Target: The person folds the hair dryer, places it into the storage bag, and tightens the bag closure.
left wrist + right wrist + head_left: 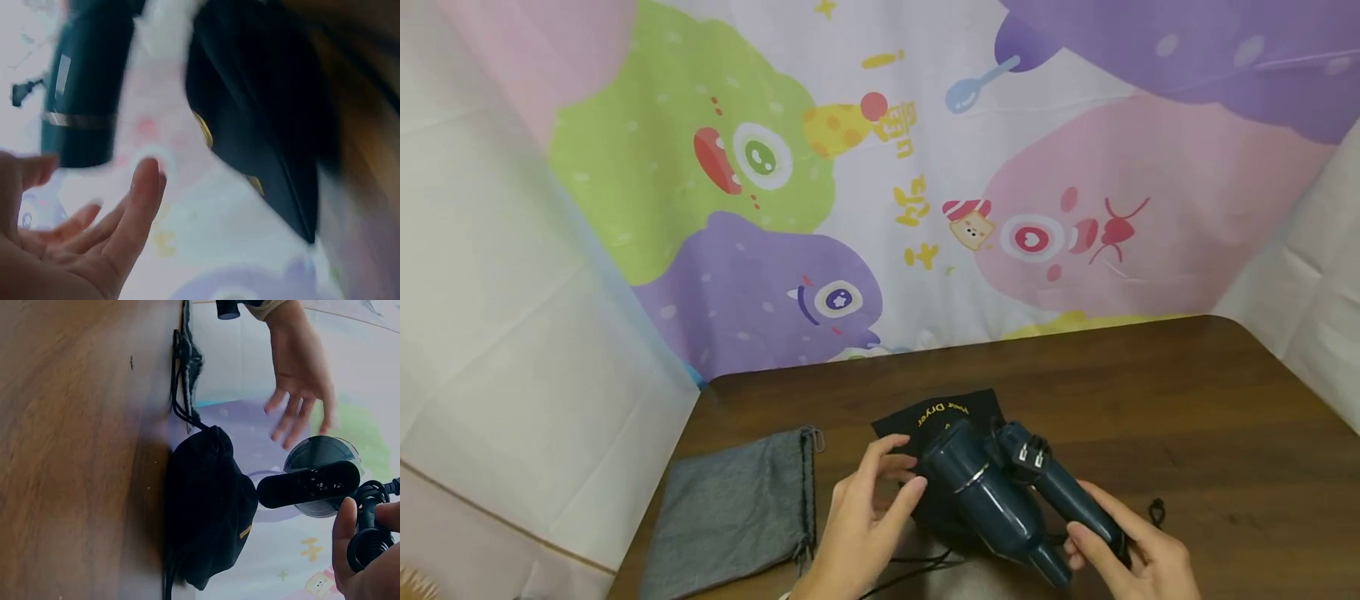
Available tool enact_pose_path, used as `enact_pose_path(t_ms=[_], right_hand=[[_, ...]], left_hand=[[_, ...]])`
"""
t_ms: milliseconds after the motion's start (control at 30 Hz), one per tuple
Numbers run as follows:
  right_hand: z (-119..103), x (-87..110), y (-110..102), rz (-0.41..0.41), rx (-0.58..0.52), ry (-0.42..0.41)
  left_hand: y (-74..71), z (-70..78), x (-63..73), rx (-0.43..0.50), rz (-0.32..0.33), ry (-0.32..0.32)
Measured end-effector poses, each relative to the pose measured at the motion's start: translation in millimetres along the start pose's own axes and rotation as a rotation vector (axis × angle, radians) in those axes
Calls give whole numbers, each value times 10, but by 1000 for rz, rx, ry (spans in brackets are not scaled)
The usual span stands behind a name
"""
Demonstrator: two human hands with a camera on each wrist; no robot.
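A dark teal hair dryer (1000, 508) with a narrow flat nozzle is held above the table in the head view. My right hand (1138, 546) grips the lower end of its handle, thumb on the near side. Against the handle lies a plug (1033, 454) with bundled cord. My left hand (865, 517) has its fingers loosely bent beside the rounded rear end of the dryer, holding nothing. Behind and below the dryer sits a black drawstring pouch (206, 512), whose flap (902, 421) bears yellow "Hair Dryer" lettering. The dryer covers much of that pouch in the head view.
A flat grey drawstring bag (730, 508) lies at the left of the brown wooden table (1247, 417). Thin black cords (917, 567) trail near the front. A cartoon-printed curtain (940, 292) hangs along the back edge, with pale cloth at both sides.
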State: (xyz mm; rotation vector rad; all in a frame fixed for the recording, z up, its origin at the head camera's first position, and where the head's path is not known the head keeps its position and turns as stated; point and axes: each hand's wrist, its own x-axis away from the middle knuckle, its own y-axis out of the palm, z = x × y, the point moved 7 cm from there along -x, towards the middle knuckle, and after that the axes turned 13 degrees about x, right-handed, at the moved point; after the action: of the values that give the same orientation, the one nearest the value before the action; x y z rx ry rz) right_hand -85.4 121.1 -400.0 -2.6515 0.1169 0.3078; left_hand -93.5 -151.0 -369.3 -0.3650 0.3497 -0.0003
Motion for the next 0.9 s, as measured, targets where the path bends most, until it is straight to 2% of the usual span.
enact_pose_path(t_ms=[100,200,267,367,633,800,900], right_hand=[[22,12,-12,10,13,1],[43,14,-14,7,20,-2],[48,12,-12,3,20,-12],[41,4,2,1,17,-35],[9,-20,54,-10,-7,-47],[51,-17,74,-25,-3,-17],[84,-20,87,-36,-4,-3]], left_hand=[[-116,-66,32,-205,39,45],[-204,-161,95,-371,75,65],[-265,-246,132,-466,94,52],[-373,-402,158,-568,103,-4],[-735,-830,193,-754,138,-202],[-867,-956,256,-807,184,-249],[-937,-1032,303,-816,172,-343]])
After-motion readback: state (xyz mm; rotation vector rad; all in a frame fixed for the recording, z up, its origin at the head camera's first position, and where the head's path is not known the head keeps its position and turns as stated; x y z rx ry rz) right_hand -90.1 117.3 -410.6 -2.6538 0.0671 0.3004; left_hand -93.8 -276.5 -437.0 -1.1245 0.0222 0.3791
